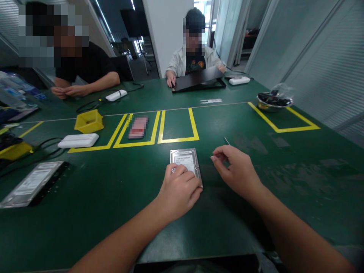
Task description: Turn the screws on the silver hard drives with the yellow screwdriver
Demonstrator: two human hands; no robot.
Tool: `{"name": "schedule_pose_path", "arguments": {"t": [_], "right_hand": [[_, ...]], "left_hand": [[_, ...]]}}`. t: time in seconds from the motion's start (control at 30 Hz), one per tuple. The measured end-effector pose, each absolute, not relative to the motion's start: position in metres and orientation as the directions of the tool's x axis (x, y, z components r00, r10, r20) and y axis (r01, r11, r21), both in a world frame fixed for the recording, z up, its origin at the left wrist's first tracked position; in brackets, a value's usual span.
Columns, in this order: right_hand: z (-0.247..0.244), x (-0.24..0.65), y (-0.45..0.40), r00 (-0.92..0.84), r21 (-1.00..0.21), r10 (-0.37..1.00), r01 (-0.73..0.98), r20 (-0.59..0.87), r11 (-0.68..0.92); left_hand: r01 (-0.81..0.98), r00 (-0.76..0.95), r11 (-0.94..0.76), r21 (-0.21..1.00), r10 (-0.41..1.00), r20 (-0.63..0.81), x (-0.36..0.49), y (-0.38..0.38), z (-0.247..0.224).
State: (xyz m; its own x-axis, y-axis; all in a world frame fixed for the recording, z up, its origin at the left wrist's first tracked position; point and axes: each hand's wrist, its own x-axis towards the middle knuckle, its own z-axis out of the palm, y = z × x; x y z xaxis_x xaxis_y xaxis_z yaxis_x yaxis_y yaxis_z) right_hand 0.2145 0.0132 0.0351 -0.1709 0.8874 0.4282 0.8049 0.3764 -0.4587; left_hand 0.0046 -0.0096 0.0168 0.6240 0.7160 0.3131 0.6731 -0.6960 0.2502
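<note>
A silver hard drive point(184, 156) with a white label lies on the green table in front of me. My left hand point(182, 187) covers its near half, fingers curled over the top and the thumb side at its right edge. To the right of the drive, my right hand point(234, 167) is raised a little with curled fingers, the thumb near the index finger. A thin metal rod point(226, 141) sticks out from behind its knuckles; whatever sits inside the fingers is hidden.
Another hard drive point(34, 184) lies at the left. Farther back are a yellow bin point(89, 121), white power strips point(78, 140), a pixelated pinkish item point(138, 127), yellow tape outlines point(178, 140) and a bowl of dark parts point(274, 101). Across the table, a person holds a dark panel point(199, 79); another person sits left.
</note>
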Motion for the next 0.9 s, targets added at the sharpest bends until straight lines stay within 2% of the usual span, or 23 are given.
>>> {"name": "schedule_pose_path", "arguments": {"t": [0.07,0.13,0.17,0.23,0.47,0.6,0.9], "right_hand": [[0.035,0.222,0.017,-0.172,-0.219,0.903,0.937,0.393,0.273],[0.034,0.230,0.020,-0.150,-0.003,0.936,0.987,0.319,0.159],[0.034,0.233,0.021,-0.131,0.070,0.950,0.991,0.282,0.116],[0.035,0.241,0.024,-0.092,0.139,0.970,0.988,0.224,0.062],[0.041,0.268,0.035,0.102,0.112,0.994,0.988,0.046,-0.107],[0.040,0.274,0.039,0.144,0.111,0.986,0.985,-0.078,-0.135],[0.035,0.272,0.040,0.159,0.095,0.976,0.985,-0.150,-0.146]], "left_hand": [[0.675,0.628,-0.699,0.235,0.712,0.315,0.004,-0.008,0.018],[0.672,0.636,-0.706,0.224,0.705,0.315,0.002,-0.007,0.019],[0.665,0.645,-0.714,0.218,0.697,0.314,0.001,-0.006,0.019],[0.644,0.674,-0.738,0.201,0.672,0.307,0.000,-0.004,0.020],[0.582,0.764,-0.809,0.086,0.579,0.285,-0.001,-0.002,0.020],[0.561,0.773,-0.826,0.055,0.547,0.322,-0.003,-0.005,0.014],[0.599,0.718,-0.798,0.072,0.574,0.394,-0.006,-0.008,-0.001]]}}
